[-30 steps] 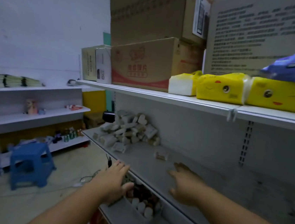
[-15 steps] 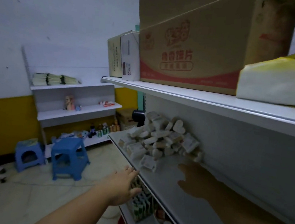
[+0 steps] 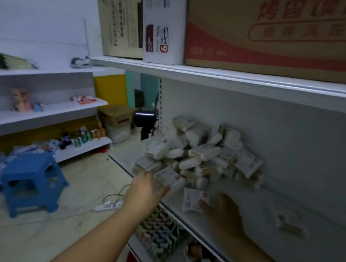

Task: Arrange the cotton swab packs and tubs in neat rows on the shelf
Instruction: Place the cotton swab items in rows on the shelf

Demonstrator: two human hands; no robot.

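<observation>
1. Cotton swab packs [image 3: 203, 156]: heaped against back of shelf [image 3: 256, 207].
2. Left hand [image 3: 145, 192]: curled around front pack [image 3: 168, 176] at heap's edge.
3. Right hand [image 3: 223, 214]: lay against loose pack [image 3: 193, 199]; grip blurred, cannot tell.

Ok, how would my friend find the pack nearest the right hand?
Look at the shelf under the cardboard boxes, where swab packs lie heaped. Before the heap, by the right hand, one flat white pack lies apart, red mark on it.
</observation>
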